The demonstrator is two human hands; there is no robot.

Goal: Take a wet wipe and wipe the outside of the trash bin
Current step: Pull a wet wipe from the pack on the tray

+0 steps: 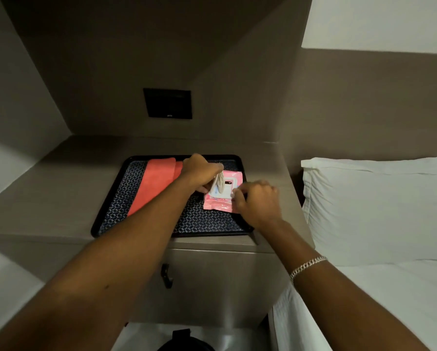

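Note:
A pink wet wipe pack (218, 202) lies on a dark patterned tray (161, 224) on the bedside cabinet. My left hand (199, 172) holds the pack's white flap (219, 184) lifted upright at the pack's left side. My right hand (256, 201) presses on the pack's right edge, fingers curled at its rim. A dark opening shows in the pack's white label. At the bottom edge, on the floor, the black top of the trash bin (185, 342) is partly in view.
A folded coral cloth (152, 184) lies on the tray's left half. The cabinet has a drawer with a dark handle (166, 274). A bed with a white pillow (379, 206) is close on the right. A dark wall panel (168, 103) sits above.

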